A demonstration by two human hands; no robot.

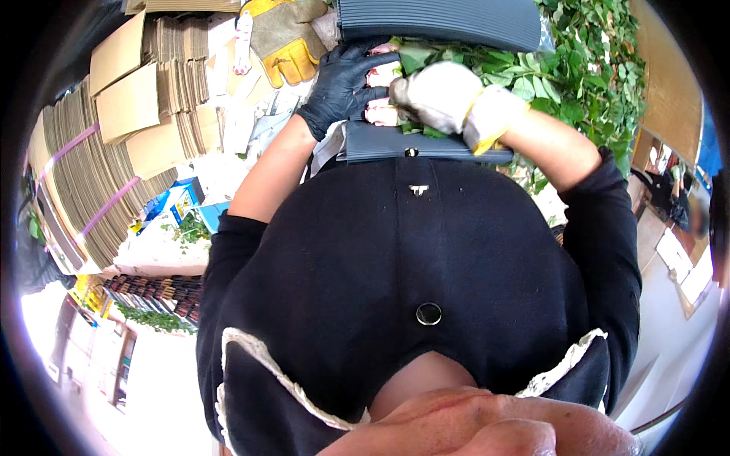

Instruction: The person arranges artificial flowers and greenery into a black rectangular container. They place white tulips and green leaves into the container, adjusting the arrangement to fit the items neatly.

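My left hand [344,85], in a black glove, lies with fingers spread across pale pink-and-white blooms that look like roses [382,75]. Beside it my right hand [439,97], in a white work glove with a yellow cuff, is curled where the blooms meet their leafy stems. Its fingertips are partly hidden, so I cannot make out what they grip. Green leafy stems [525,76] run off to the right. The flowers lie between a dark ribbed far panel [441,23] and a dark ribbed near panel [380,144] close to my body.
A grey and yellow work glove [285,38] lies beyond my left hand, beside a white and pink tool handle [242,42]. Stacked folded cardboard [91,167] fills the left side. Piled foliage [601,68] stands at the right, next to a brown board [673,68].
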